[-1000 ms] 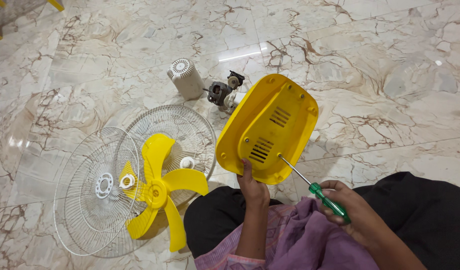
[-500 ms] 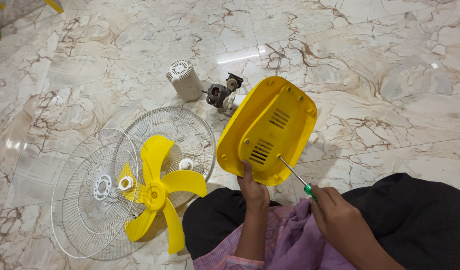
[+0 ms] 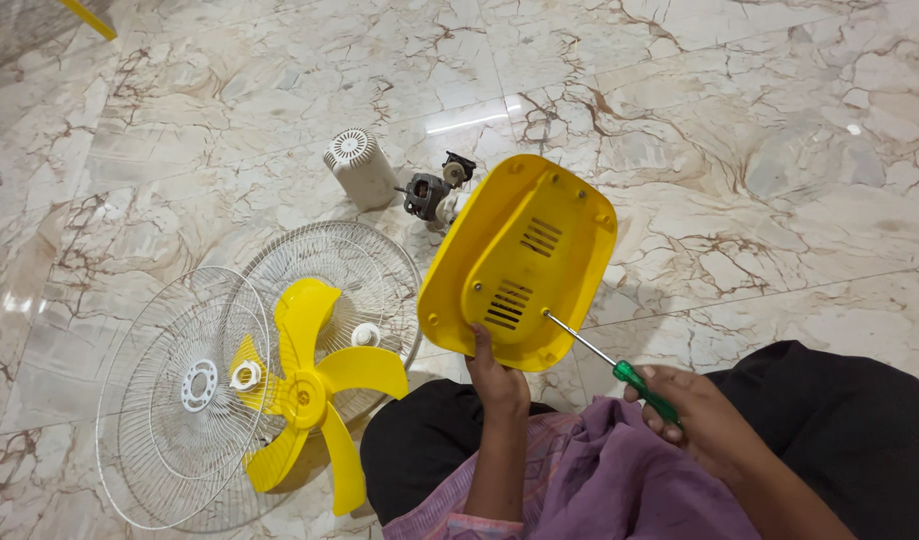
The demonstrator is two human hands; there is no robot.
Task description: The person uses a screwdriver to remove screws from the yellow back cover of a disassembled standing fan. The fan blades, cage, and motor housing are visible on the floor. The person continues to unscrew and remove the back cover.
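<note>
The left hand grips the lower edge of the yellow fan cover, fingers closed on its rim, propping it tilted above the floor in front of the person's lap. The right hand is wrapped tight around the green handle of the screwdriver, its tip set against the cover near the lower vents. To do this well, the shaft should stay square to the screw, with firm pressure, while the cover is braced steady.

2 wire grilles and the yellow fan blade lie at the left.
</note>
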